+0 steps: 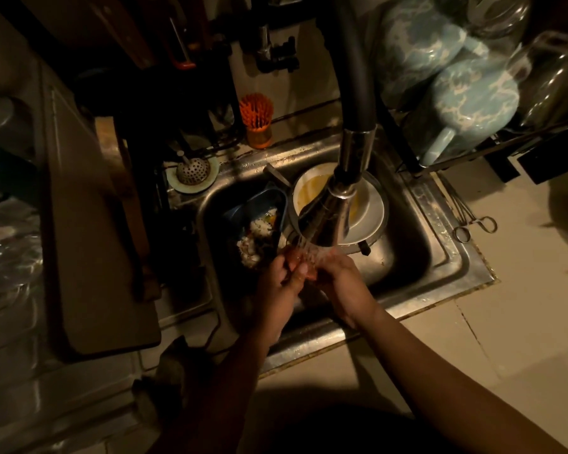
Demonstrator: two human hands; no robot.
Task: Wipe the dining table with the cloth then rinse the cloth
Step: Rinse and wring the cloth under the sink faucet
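My left hand (277,283) and my right hand (341,283) meet over the steel sink (440,253), under water running from the chrome spray head of the black tap (333,211). The fingers are pressed together in the stream, where something wet and reddish shows between them. The dim light does not let me tell whether that is a thing or only fingers. A dark crumpled cloth (177,365) lies on the counter left of the sink's front corner, apart from both hands.
In the sink sit a white plate (371,211) with yellow residue and a blue strainer basket (263,204) of food scraps. An orange brush (257,121) and a drain strainer (192,172) stand behind. A cutting board (89,224) lies left, a dish rack with blue mugs (473,103) right.
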